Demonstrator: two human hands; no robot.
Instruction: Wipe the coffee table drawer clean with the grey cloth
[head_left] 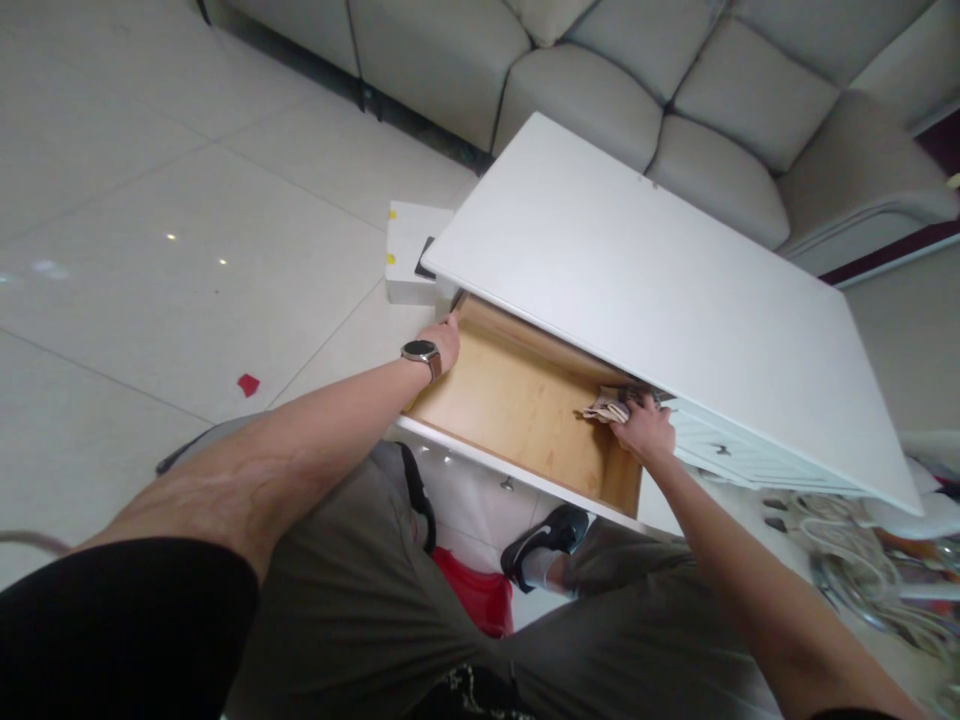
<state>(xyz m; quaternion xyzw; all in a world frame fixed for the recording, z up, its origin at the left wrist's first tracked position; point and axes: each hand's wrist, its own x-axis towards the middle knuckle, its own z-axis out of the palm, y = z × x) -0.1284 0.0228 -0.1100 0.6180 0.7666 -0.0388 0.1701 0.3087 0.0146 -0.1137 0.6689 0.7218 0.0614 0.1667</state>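
A wooden drawer is pulled out from a white cabinet. My left hand, with a watch on its wrist, is at the drawer's left side near the cabinet; its fingers are curled and partly hidden. Inside the right end of the drawer, my right hand grips a crumpled light cloth, which touches the drawer's right side near the cabinet front. The drawer's inside shows bare wood.
A grey sofa stands behind the cabinet. A white box lies at its left end. Coiled cables lie at the right, a red bag between my legs, and a red scrap on the floor.
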